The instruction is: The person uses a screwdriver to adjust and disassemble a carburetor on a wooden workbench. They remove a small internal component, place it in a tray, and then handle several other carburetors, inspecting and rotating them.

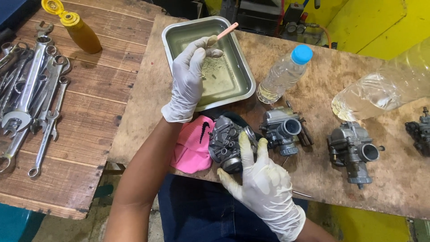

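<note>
We note both hands gloved in white. Our left hand (pixel 190 78) is over the metal tray (pixel 244 76), fingers pinching a pink-handled brush (pixel 226 31) whose handle sticks up toward the far right; the brush end is hidden behind the glove. The tray sits far on the table (pixel 313 175) and holds a shallow layer of liquid.

Our right hand (pixel 264 183) is at the near edge, fingers curled around a grey carburetor (pixel 226 143), thumb lying up across its right side. The carburetor rests just beside a pink cloth (pixel 192 148) to its left.

Right of it lie two more carburetors (pixel 282 130) (pixel 354 150), well apart. A clear bottle with a blue cap (pixel 284 74) lies tilted just right of the tray. On the wooden bench at left: wrenches (pixel 31 89) and an amber squeeze bottle (pixel 80 31).
</note>
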